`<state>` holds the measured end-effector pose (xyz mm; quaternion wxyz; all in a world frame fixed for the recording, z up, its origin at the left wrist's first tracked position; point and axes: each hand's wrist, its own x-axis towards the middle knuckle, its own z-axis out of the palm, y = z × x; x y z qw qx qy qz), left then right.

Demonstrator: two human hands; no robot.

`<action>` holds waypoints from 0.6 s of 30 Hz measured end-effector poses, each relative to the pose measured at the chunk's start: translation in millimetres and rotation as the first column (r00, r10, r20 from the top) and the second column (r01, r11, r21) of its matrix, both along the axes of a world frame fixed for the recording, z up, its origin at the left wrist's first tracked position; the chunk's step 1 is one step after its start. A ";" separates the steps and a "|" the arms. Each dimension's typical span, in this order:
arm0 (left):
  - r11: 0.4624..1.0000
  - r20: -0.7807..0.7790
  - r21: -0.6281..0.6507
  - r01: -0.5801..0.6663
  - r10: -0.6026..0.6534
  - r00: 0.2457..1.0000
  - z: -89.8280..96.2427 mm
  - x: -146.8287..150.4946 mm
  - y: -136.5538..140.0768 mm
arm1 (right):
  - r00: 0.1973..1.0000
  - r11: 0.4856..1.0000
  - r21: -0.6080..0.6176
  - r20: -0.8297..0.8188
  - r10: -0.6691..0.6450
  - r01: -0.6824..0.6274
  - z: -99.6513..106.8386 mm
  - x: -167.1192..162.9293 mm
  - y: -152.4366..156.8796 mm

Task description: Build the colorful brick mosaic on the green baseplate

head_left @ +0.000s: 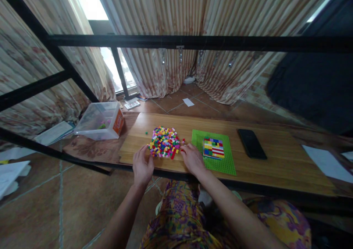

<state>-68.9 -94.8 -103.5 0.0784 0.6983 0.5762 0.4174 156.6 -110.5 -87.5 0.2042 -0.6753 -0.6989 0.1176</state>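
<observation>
A heap of small multicoloured toy bricks lies on the wooden tabletop between my hands. At the heap's left edge is my left hand, its thumb and fingers apart, fingertips against the outer bricks. My right hand rests at the right edge with its fingers bent together; a bit of red shows at the fingertips, too small to make out. Beside that hand lies a green studded baseplate, bearing a block of layered bricks in yellow, red, white and blue.
A black phone lies right of the baseplate. A clear plastic box with an orange label stands at the left end. One loose green brick sits left of the heap. A black metal bar crosses beyond the table.
</observation>
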 end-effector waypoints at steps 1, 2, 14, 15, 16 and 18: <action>1.000 0.001 0.004 -0.010 0.010 1.000 -0.8 -2.4 4.8 | 1.000 1.000 -0.012 0.012 0.003 -0.003 -1.1 -0.8 2.1; 1.000 0.005 0.008 -0.016 0.016 1.000 -1.4 -4.3 9.7 | 1.000 1.000 -0.019 0.017 0.008 -0.007 -2.2 -1.4 3.0; 0.993 0.023 -0.037 -0.110 0.111 0.994 -11.9 -8.9 42.1 | 0.905 0.962 0.174 -0.405 -0.126 0.212 20.4 43.2 -38.2; 0.993 0.019 -0.029 -0.117 0.118 0.993 -13.5 -8.3 42.2 | 0.883 0.948 0.174 -0.438 -0.167 0.266 23.0 53.1 -38.9; 0.992 0.016 -0.017 -0.123 0.123 0.992 -14.8 -7.6 42.2 | 0.858 0.932 0.165 -0.468 -0.213 0.321 25.3 63.3 -38.3; 0.992 0.007 0.003 -0.124 0.124 0.992 -16.4 -6.4 42.3 | 0.805 0.895 0.143 -0.513 -0.298 0.422 28.4 83.6 -33.0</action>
